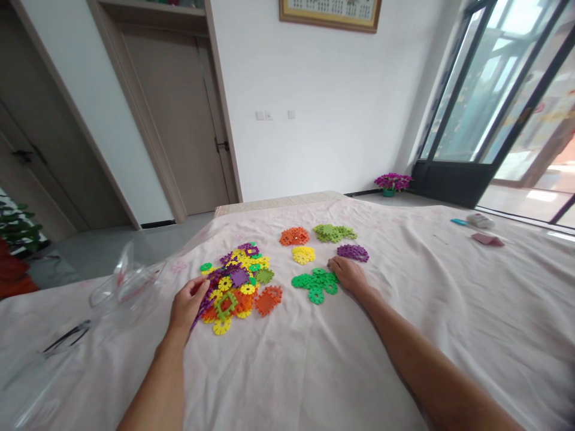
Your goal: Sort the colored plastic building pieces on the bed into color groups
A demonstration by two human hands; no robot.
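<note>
Here, left hand [188, 304] pinches a purple piece [200, 308]; right hand [349, 273] rests loosely open beside green pieces [315, 282].

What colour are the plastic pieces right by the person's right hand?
Green: the right hand rests beside a small pile of green pieces, seen clearly in the head view.

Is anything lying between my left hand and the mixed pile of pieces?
No. The left hand already rests at the near-left edge of the mixed pile, fingers touching pieces; nothing visible lies between them.

two bare forearms, no sleeves, hands [188, 302] ungloved
</note>
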